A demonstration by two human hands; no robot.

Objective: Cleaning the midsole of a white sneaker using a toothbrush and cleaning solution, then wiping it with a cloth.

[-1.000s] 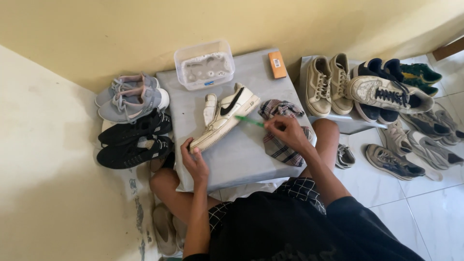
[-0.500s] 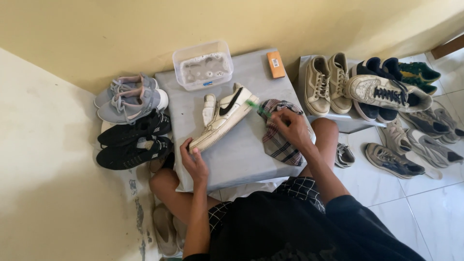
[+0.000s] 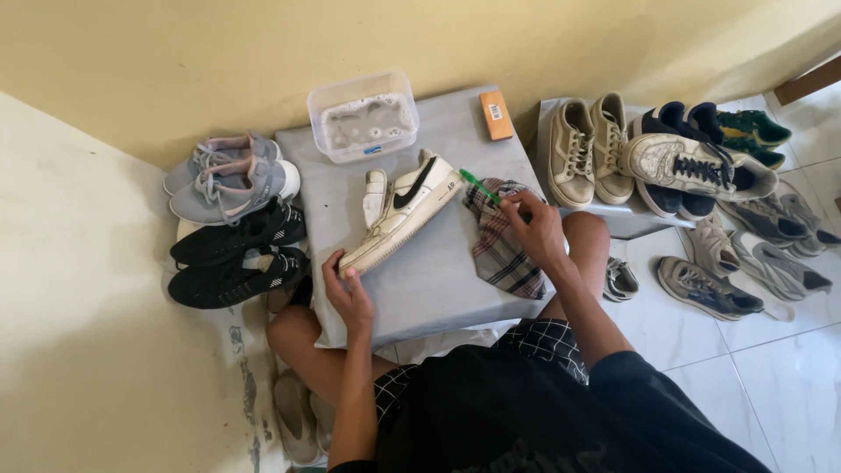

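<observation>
Grey table (image 3: pixel 420 289): left hand (image 3: pixel 350 293) pinches white sneaker (image 3: pixel 399 210) toe near front edge; right hand (image 3: pixel 534 229) grips green brush (image 3: pixel 479 186) over plaid cloth (image 3: pixel 499 250). Recommended: hold toe firm, use short strokes.

The grey board (image 3: pixel 438 280) has bare room in front of the white shoe (image 3: pixel 403 210) and between the tub (image 3: pixel 363 118) and the orange block (image 3: pixel 496 115). The plaid cloth (image 3: pixel 501 245) covers its right part. Grey (image 3: pixel 229 180) and black shoes (image 3: pixel 236 254) crowd the left edge; beige shoes (image 3: pixel 587 149) close the right.
</observation>
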